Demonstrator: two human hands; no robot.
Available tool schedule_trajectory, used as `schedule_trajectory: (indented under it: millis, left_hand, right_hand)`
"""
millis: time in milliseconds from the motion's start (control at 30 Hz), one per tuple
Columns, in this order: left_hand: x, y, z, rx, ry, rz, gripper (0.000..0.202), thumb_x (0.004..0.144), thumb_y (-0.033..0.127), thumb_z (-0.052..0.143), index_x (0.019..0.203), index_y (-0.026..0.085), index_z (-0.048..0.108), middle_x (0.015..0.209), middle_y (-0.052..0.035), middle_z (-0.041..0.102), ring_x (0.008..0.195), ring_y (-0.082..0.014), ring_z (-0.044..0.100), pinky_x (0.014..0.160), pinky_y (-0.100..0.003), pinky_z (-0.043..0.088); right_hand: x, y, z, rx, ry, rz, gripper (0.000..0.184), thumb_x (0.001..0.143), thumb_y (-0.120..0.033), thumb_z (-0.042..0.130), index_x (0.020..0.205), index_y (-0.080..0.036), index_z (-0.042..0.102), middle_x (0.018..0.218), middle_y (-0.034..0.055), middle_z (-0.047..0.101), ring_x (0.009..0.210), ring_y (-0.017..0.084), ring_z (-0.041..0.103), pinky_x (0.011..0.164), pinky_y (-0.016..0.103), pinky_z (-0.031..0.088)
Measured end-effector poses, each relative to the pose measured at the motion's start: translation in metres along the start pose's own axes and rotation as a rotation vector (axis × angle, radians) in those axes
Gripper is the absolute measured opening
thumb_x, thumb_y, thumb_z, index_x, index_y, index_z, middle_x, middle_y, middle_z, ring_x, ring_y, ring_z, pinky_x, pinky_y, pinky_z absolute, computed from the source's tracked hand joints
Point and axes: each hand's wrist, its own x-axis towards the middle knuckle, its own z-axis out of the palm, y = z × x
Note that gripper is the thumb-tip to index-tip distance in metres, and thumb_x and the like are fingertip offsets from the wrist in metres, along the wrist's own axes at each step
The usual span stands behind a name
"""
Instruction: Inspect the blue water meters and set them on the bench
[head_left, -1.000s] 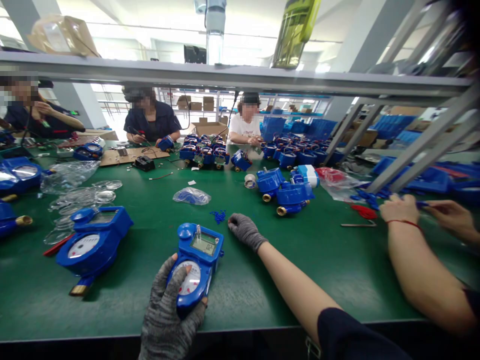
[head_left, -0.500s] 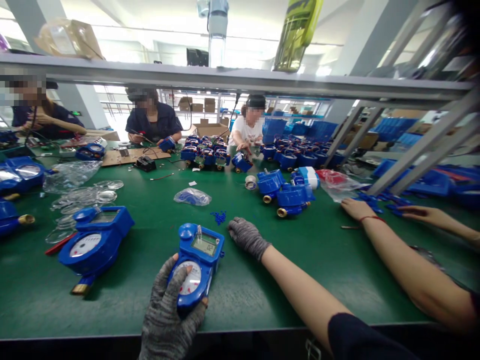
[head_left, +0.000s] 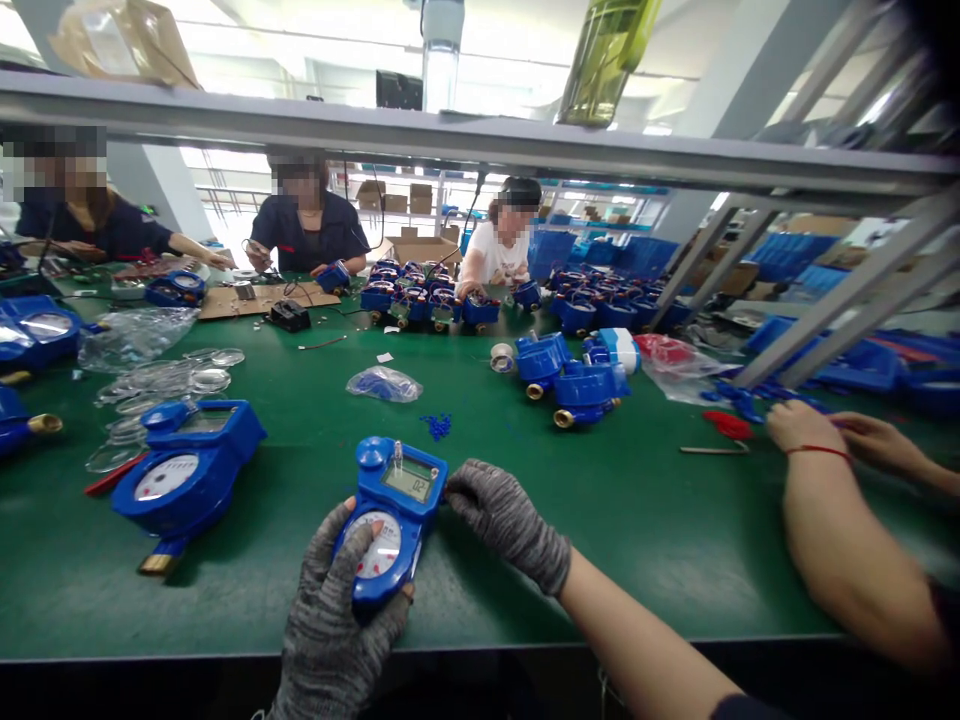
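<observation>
My left hand (head_left: pixel 337 610), in a grey knit glove with bare fingertips, grips the lower part of a blue water meter (head_left: pixel 395 525). The meter faces up, with a round white dial and a small grey display, and its thumb-side edge rests in my palm. At the meter's upper right side is my right hand (head_left: pixel 506 515), gloved alike. Its fingers are pinched together against the casing; whatever lies between them is hidden. Just beyond the meter, a small pile of tiny blue parts (head_left: pixel 437 426) lies on the green table (head_left: pixel 637 540).
Another blue water meter (head_left: pixel 180 480) stands at left, beside clear plastic rings (head_left: pixel 169 375). A clear bag of blue parts (head_left: pixel 384 384) lies ahead. More meters (head_left: pixel 574 385) stand right of it. A co-worker's hands (head_left: pixel 817 430) are at far right. A shelf (head_left: pixel 450 135) crosses above.
My right hand has moved from beside the tiny blue parts to the meter's right side. The neighbour's hands at right have drawn together, and a red item and metal rod now show there.
</observation>
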Motion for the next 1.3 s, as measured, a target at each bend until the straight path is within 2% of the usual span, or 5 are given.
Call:
schedule_trajectory:
  millis: [400,667,833,1133,1300]
  left_hand:
    - [0.000,0.001,0.000,0.005,0.007,0.019,0.050,0.082,0.032,0.067,0.129,0.023,0.052,0.142,-0.0164,0.044,0.125,-0.0351,0.050,0.092,-0.057,0.055]
    - [0.000,0.000,-0.001,0.011,0.010,0.017,0.050,0.081,0.032,0.068,0.128,0.022,0.053,0.141,-0.0163,0.045,0.123,-0.0352,0.052,0.092,-0.056,0.055]
    - [-0.001,0.001,0.001,0.001,0.017,0.003,0.050,0.082,0.031,0.068,0.129,0.024,0.052,0.143,-0.0150,0.044,0.124,-0.0339,0.052,0.092,-0.051,0.056]
    - [0.007,-0.034,-0.022,-0.104,-0.085,-0.182,0.059,0.081,0.039,0.068,0.135,0.031,0.047,0.151,-0.0097,0.039,0.131,-0.0367,0.046,0.102,-0.058,0.047]
    - [0.020,-0.043,-0.025,-0.454,-0.004,-0.531,0.043,0.085,0.050,0.060,0.121,0.028,0.058,0.140,-0.0073,0.053,0.130,-0.0356,0.048,0.112,-0.054,0.036]
  right_hand:
    - [-0.024,-0.013,0.011,-0.320,0.006,-0.127,0.029,0.094,-0.021,0.047,0.115,-0.015,0.066,0.103,0.0155,0.067,0.094,0.028,0.060,0.087,0.046,0.048]
    - [0.003,-0.008,0.005,0.961,-0.252,0.567,0.043,0.084,-0.048,0.061,0.114,-0.018,0.058,0.086,0.0069,0.072,0.072,0.021,0.068,0.063,0.034,0.056]
    - [0.016,-0.006,0.020,1.183,-0.269,0.687,0.041,0.068,-0.043,0.070,0.094,-0.013,0.063,0.063,0.0034,0.067,0.047,0.013,0.058,0.047,0.026,0.050]
    - [-0.016,-0.024,0.035,1.210,-0.204,0.687,0.047,0.075,-0.049,0.067,0.108,-0.019,0.051,0.074,0.0026,0.069,0.058,0.018,0.067,0.054,0.031,0.056]
    - [0.027,0.040,0.010,0.404,-0.014,0.467,0.037,0.087,-0.033,0.056,0.121,-0.017,0.054,0.095,0.0067,0.071,0.081,0.018,0.069,0.073,0.033,0.056]
